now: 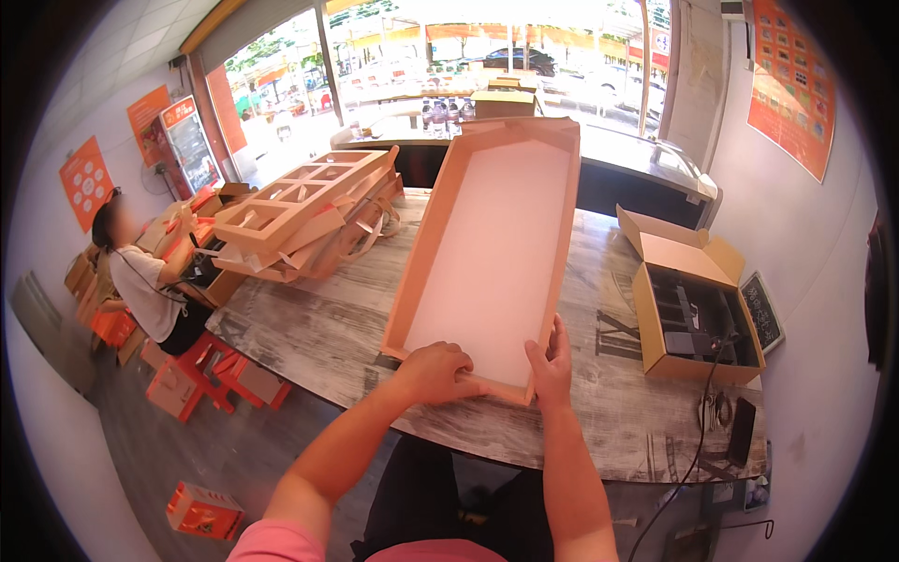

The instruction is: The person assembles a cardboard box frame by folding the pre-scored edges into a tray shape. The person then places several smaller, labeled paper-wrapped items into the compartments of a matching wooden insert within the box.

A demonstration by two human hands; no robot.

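A long, shallow cardboard box tray [496, 234] with brown walls and a pale inner bottom lies lengthwise in front of me on the wood-patterned table [599, 412]. My left hand [438, 373] grips its near wall, fingers curled over the rim near the middle of that short side. At the near right corner, my right hand [552, 363] holds the right wall, thumb on the inner side and fingers outside. The undersides of both grips are partly hidden by the walls.
Stacked cardboard dividers [300, 211] and flattened pieces lie at the table's far left. An open carton [698, 318] with black equipment and a cable stands right. Another person [145, 267] sits on a red stool at left. A counter [646, 164] stands beyond the table.
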